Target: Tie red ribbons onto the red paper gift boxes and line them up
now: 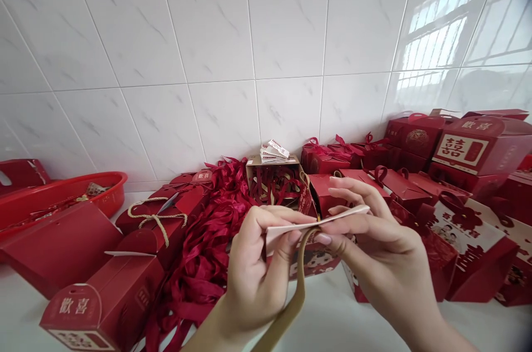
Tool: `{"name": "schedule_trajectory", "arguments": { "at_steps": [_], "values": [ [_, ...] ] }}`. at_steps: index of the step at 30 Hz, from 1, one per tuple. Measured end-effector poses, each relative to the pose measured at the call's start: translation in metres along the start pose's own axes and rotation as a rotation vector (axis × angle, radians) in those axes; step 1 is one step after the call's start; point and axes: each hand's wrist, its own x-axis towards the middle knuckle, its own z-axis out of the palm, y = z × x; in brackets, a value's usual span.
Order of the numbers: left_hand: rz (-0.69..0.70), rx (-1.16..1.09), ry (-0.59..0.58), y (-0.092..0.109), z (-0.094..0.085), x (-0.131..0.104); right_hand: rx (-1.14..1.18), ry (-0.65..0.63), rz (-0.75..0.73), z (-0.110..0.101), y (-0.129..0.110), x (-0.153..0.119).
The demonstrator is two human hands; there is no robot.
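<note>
Card, centre: nearly edge-on, broad faces barely seen, parts covered by left hand and right hand. Gold ribbon: cut off by bottom edge; how it meets the card, too small to tell. Printed box, behind the hands: front partly hidden. White slips, mid-frame: print too small to read. Red basin, left: cut off by left edge; contents indistinct. Dark red ribbon heap, lower left: cut off below.
</note>
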Motion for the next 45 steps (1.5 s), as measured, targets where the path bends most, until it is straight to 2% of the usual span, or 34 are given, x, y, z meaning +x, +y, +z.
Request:
{"name": "schedule_trajectory", "arguments": {
  "at_steps": [4, 7, 10, 13, 17, 19, 23, 27, 29, 31, 34, 40, 42, 45],
  "values": [
    [0.057, 0.023, -0.008, -0.001, 0.0, -0.001, 0.219, 0.081, 0.068, 0.004, 0.002, -0.001],
    [0.058, -0.023, -0.018, -0.001, 0.001, -0.001, 0.327, -0.026, 0.196, 0.007, 0.002, 0.001],
    [-0.06, 0.019, -0.089, -0.002, -0.003, -0.001, 0.279, 0.001, 0.218, 0.007, 0.002, 0.004],
    [-0.184, 0.229, -0.16, -0.005, -0.013, 0.004, 0.176, 0.098, 0.199, 0.002, 0.003, 0.009],
    [-0.102, 0.438, -0.218, -0.001, -0.033, 0.018, 0.092, 0.161, 0.22, -0.006, 0.005, 0.015],
    [-0.016, 0.436, -0.175, 0.005, -0.038, 0.023, 0.085, 0.163, 0.233, -0.008, 0.006, 0.015],
    [0.054, 0.294, 0.068, 0.018, -0.036, 0.024, 0.147, 0.064, 0.22, -0.002, 0.006, 0.009],
    [0.004, 0.141, 0.244, 0.028, -0.033, 0.019, 0.147, -0.138, 0.095, 0.005, 0.004, -0.001],
    [-0.04, 0.163, 0.257, 0.034, -0.037, 0.019, 0.061, -0.212, -0.012, 0.005, 0.002, -0.005],
    [-0.054, 0.308, 0.185, 0.039, -0.046, 0.022, -0.018, -0.247, -0.101, 0.004, 0.001, -0.006],
    [-0.023, 0.494, 0.009, 0.045, -0.057, 0.025, -0.074, -0.286, -0.187, 0.002, -0.001, -0.006],
    [-0.171, 0.335, -0.352, 0.044, -0.056, 0.026, -0.109, -0.325, -0.24, 0.001, -0.003, -0.004],
    [-0.137, 0.347, -0.412, 0.042, -0.053, 0.027, -0.097, -0.332, -0.236, 0.0, -0.003, -0.004],
    [-0.056, 0.381, -0.388, 0.039, -0.05, 0.027, -0.098, -0.319, -0.228, -0.001, -0.002, -0.003]
  ]
}}
